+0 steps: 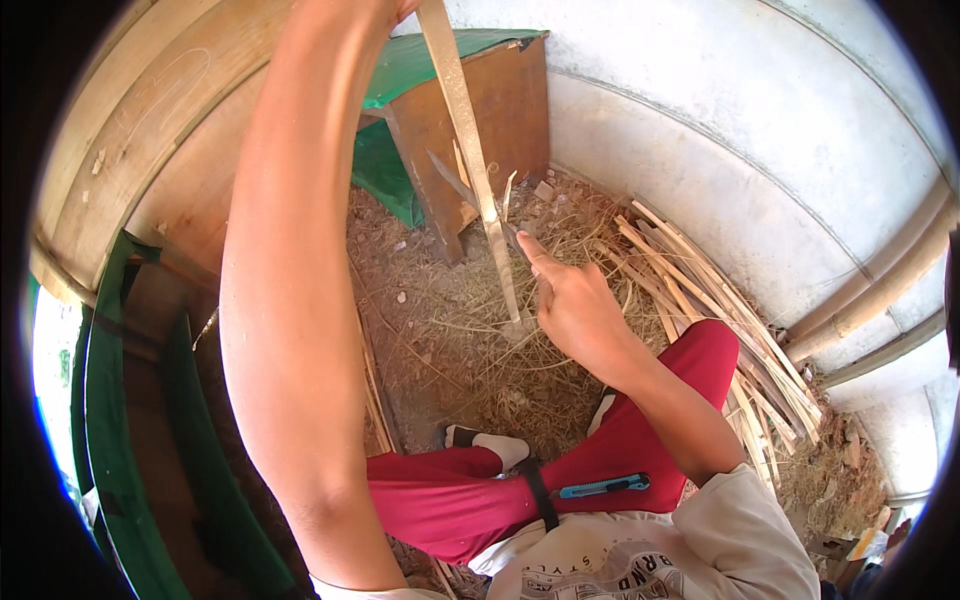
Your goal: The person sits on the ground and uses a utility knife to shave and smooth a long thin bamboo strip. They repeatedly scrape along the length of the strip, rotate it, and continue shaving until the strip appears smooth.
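Note:
My left arm reaches up to the top edge, where only the base of my left hand [392, 9] shows. A long pale bamboo strip [462, 110] hangs down from it at a slant; the hand's fingers are cut off by the edge. In the middle, my right hand [583, 305] is closed around a knife, index finger stretched along it. The knife's blade [452, 178] crosses the strip and points up and left. Thin curled shavings [508, 195] stand out beside the strip near the blade.
A pile of split strips [715, 320] lies at the right by the pale wall. Shavings [490, 350] litter the dirt floor. Ahead stands a brown wooden box [490, 110] with green covering. A blue box cutter [604, 486] rests on my red trousers. Green-edged shelving [125, 400] stands left.

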